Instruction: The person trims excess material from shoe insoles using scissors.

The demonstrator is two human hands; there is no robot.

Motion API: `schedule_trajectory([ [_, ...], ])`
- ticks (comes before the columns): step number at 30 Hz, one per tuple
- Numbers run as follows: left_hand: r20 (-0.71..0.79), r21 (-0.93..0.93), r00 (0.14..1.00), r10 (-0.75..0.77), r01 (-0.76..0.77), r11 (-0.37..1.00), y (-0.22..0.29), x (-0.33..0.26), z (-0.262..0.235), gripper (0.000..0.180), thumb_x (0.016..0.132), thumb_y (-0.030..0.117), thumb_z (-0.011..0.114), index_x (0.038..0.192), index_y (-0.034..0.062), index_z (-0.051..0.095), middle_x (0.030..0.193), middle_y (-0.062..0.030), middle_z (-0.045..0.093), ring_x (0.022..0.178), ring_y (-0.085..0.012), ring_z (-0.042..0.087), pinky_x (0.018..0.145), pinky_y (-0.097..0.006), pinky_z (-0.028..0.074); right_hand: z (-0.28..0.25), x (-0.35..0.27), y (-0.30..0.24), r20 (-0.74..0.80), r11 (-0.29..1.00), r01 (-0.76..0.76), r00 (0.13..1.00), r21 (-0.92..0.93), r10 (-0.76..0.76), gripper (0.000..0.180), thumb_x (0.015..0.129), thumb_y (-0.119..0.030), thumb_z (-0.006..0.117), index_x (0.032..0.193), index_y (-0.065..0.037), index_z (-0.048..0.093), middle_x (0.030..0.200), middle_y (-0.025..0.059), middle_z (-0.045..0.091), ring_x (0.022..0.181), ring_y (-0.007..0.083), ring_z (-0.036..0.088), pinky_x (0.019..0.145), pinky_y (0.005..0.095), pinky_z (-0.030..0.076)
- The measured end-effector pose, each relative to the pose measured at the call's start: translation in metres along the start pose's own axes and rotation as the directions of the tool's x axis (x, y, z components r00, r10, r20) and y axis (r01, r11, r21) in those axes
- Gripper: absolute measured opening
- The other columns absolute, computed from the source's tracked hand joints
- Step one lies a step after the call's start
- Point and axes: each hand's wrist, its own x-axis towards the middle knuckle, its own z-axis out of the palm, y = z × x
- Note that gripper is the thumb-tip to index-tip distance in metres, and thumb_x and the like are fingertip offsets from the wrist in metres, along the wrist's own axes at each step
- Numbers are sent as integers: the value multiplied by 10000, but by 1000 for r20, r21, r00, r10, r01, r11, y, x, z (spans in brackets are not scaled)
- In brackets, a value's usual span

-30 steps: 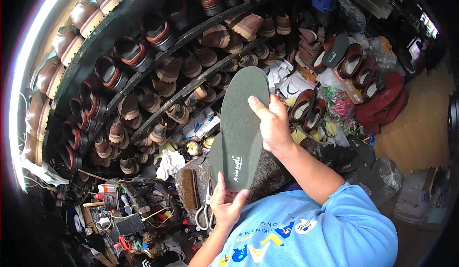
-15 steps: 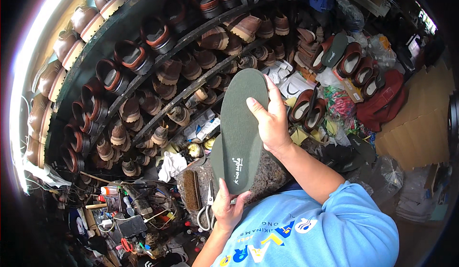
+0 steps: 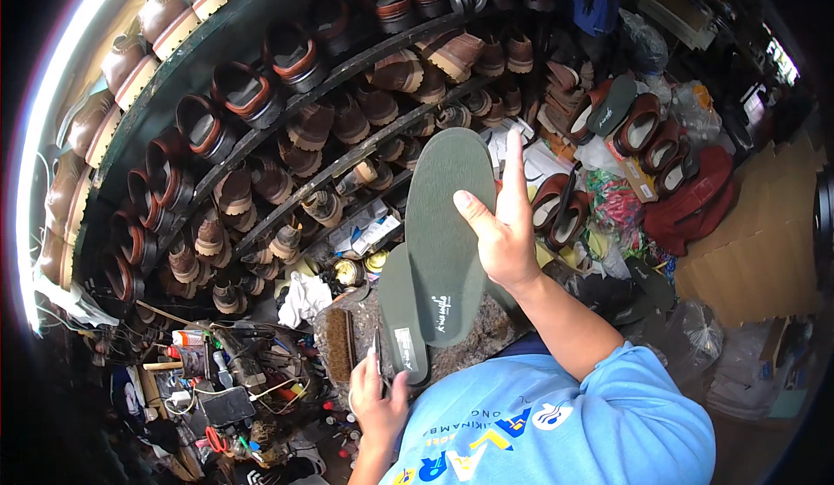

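My right hand holds up a long dark green insole by its right edge, thumb on its face and fingers behind it. A second green insole sticks out from behind the first, lower and to the left. My left hand grips that second insole at its bottom end. Both insoles stand roughly upright in front of my blue shirt, above a stone-like block.
Curved dark shelves packed with brown shoes and sandals fill the left and top. A brush lies by the block. Tools, bottles and wires clutter the lower left. Brown slip-ons, red cloth and cardboard lie on the right.
The two insoles were stacked as one; now the rear one has slid down and left with my left hand, showing apart from the front one. My right fingers have spread.
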Motion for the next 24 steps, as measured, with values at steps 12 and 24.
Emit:
schedule_trajectory([
  [12, 261, 431, 869, -421, 285, 856, -19, -33, -27, 755, 674, -15, 633, 1413, -2, 479, 1058, -250, 539, 989, -422, 579, 890, -459, 489, 8, -14, -11, 337, 955, -81, 925, -285, 179, 258, 923, 4, 617, 1169, -10, 693, 1181, 127, 654, 1094, 210, 624, 974, 310, 466],
  [24, 198, -490, 976, -87, 175, 854, 26, 21, -60, 734, 711, -10, 719, 1415, 82, 532, 988, -107, 708, 822, -119, 651, 771, -275, 529, -1, -26, -14, 387, 961, -240, 880, -137, 275, 408, 793, 49, 768, 1190, 2, 688, 1197, 93, 661, 1103, 166, 616, 973, 300, 479],
])
